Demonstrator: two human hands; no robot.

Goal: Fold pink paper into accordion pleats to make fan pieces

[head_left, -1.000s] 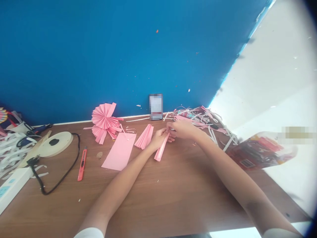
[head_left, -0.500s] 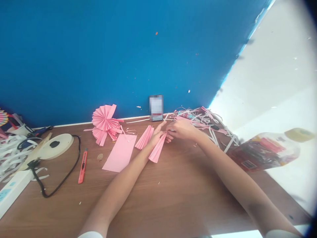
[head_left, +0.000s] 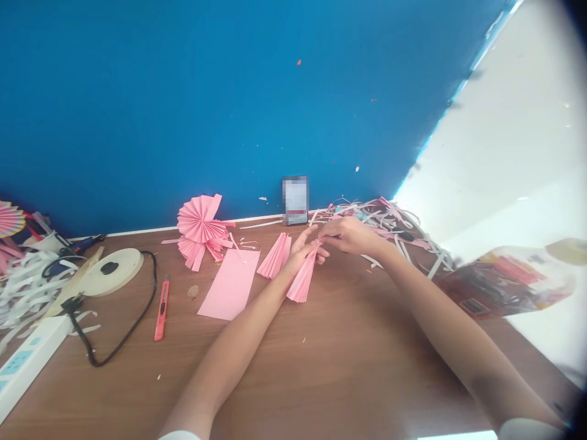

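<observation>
My left hand (head_left: 306,249) grips a pleated pink paper fan (head_left: 302,282) near its narrow top, and the folds spread downward over the table. At that same narrow end, my right hand (head_left: 345,236) pinches with thumb and fingers; whatever lies between those fingertips is too small to make out. Just left of my left hand lies a second pleated pink paper (head_left: 275,256). Beside it rests a flat pink paper sheet (head_left: 232,284), partly behind my left forearm. Farther left, pink paper rosettes (head_left: 202,219) are piled by the wall.
A phone (head_left: 296,200) leans on the blue wall. Paper strips (head_left: 389,223) heap at the back right, near a plastic bag (head_left: 499,278). On the left are a red utility knife (head_left: 162,308), a white tape roll (head_left: 123,275), a black cable (head_left: 137,333) and a power strip (head_left: 32,360).
The view has shifted slightly, so everything sits a little farther right. The fan's pleats look somewhat more spread, and my right hand has lifted slightly at its top.
</observation>
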